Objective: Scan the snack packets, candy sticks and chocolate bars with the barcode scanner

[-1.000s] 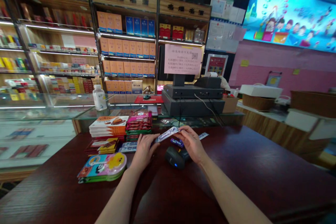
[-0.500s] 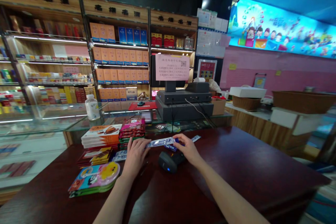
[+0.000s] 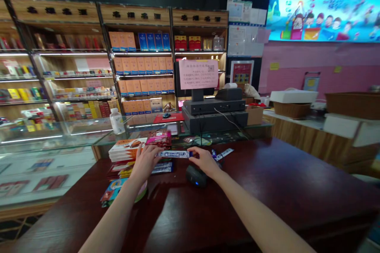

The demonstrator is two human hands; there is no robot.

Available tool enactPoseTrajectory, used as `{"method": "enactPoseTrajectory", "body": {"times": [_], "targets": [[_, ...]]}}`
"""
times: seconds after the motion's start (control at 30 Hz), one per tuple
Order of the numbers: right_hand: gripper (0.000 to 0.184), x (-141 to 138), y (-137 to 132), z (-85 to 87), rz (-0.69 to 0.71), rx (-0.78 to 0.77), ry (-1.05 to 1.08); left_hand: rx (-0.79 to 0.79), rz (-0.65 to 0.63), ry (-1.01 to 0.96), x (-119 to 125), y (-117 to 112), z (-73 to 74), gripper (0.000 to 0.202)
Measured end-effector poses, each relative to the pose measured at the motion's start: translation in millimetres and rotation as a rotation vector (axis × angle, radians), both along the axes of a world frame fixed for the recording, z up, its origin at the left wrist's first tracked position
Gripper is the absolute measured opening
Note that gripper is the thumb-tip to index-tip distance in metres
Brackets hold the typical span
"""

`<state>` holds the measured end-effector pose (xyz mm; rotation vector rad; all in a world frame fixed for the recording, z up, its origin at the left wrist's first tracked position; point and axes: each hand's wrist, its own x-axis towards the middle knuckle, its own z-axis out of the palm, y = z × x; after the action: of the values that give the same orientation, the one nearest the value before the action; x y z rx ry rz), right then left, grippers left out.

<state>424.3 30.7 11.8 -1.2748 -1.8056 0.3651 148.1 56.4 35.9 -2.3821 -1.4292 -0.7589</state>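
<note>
Both hands hold a long, narrow blue-and-white foil strip packet [image 3: 173,154] level by its ends, above the dark red counter [image 3: 267,182]. My left hand [image 3: 145,162] pinches one end, close to a stack of orange snack boxes [image 3: 126,149] and a pink-red packet [image 3: 158,139]. My right hand [image 3: 203,161] holds the other end, just above a black barcode scanner [image 3: 196,176]. A similar strip packet [image 3: 223,154] lies beyond it. Blue packets [image 3: 162,168] lie under my left wrist, and my left forearm hides most of a cartoon-printed packet [image 3: 114,189].
Behind the counter stand a glass display case [image 3: 139,128], a water bottle [image 3: 117,122] and a black cash register [image 3: 213,112]. Shelves of boxes and cigarette packs [image 3: 141,67] fill the back wall. A wicker basket [image 3: 292,110] sits at right.
The strip packet has turned from tilted to level, and my hands are further apart. The view has shifted, and my left forearm now covers most of the cartoon packet.
</note>
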Motion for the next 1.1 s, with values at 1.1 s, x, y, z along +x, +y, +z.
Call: {"method": "enactPoseTrajectory", "body": {"times": [1.1], "targets": [[0.031, -108.3, 32.4, 17.4, -0.101, -0.309, -0.682, -0.330, 0.204, 0.427, -39.9, 24.6, 6.6, 0.023]]}}
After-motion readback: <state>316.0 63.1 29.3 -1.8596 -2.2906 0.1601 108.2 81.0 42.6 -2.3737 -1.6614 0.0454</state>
